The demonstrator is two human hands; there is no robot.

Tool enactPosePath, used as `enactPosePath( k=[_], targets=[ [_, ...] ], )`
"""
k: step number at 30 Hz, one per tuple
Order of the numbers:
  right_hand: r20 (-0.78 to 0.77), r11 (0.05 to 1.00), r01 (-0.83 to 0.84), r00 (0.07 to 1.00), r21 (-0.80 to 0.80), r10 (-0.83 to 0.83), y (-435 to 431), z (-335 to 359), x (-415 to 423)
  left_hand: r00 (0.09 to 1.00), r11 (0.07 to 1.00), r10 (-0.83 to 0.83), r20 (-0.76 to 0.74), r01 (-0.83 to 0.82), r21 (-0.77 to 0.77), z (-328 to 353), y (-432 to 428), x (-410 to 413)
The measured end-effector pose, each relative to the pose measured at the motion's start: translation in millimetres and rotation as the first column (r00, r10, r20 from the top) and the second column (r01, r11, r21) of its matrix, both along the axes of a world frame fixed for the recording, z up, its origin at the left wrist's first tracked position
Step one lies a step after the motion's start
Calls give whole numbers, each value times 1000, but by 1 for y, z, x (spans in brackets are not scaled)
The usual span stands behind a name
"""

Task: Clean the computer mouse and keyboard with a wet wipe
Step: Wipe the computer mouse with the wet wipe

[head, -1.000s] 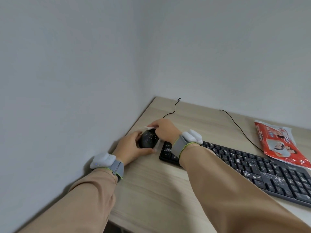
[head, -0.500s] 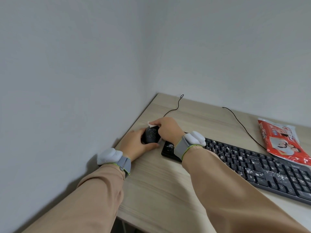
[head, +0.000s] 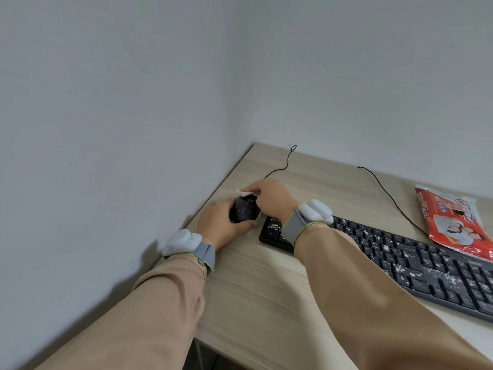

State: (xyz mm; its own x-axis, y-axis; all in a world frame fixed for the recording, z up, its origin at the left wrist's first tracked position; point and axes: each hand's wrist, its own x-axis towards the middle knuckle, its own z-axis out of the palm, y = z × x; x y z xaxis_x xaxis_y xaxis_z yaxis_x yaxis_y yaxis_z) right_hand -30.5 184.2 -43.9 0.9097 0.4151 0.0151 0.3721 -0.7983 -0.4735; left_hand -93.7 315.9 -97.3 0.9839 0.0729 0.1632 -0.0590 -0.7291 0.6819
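Head view, the only view.

- Small black rounded computer mouse [head: 244, 212], flecked with white specks, sits left of frame centre, on the pale wood-grain desk [head: 261, 295] near its left edge, just beside the grey wall [head: 120, 129].
- Left hand [head: 220, 227] wraps the mouse from the near and left side, thumb along the near edge. Judged purpose: brace the light body so it does not slide under rubbing.
- Right hand [head: 270, 197] reaches over from the right. Its fingertips pinch a small folded white wet wipe [head: 244, 193] and press it on the far end of the mouse. Folding likely gives a firmer pad.
- Thin black mouse cable [head: 285, 164] runs from behind the right hand toward the back of the desk, slack, so it should not resist a small turn of the mouse.
- Long black keyboard [head: 405, 265], lower right of frame, touching or just beside the mouse (cannot tell which), keys heavily speckled white. Its left end lies under the right wrist. Judged untouched by the wipe.
- Red-and-white plastic wipes pack [head: 453, 222] at right edge, beyond the keyboard, within reach for a fresh sheet.
- Specks remain on the mouse top: mouse step under way, keyboard to follow.
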Motion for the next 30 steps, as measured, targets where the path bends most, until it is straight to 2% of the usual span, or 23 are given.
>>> enactPosePath(
  k=[7,18,23,27,30],
  targets=[
    [-102,983,23,994,-180,-42,11,15,9,999,999,31,-12,-31,31,-5,1,3],
    [43,998,48,998,-50,-46,3,0,-15,1000,999,3,-19,-2,32,-4,0,0],
    [98,1000,-15,995,-21,17,4,-5,-32,999,1000,-29,-34,29,1,-5,2,1],
    [97,996,-33,995,87,24,1,-10,-44,998,1000,-27,-53,26,-9,-2,0,0],
    [137,994,-104,985,17,101,0,-7,-48,997,1000,1,-76,-2,-15,0,-1,0]
  ],
)
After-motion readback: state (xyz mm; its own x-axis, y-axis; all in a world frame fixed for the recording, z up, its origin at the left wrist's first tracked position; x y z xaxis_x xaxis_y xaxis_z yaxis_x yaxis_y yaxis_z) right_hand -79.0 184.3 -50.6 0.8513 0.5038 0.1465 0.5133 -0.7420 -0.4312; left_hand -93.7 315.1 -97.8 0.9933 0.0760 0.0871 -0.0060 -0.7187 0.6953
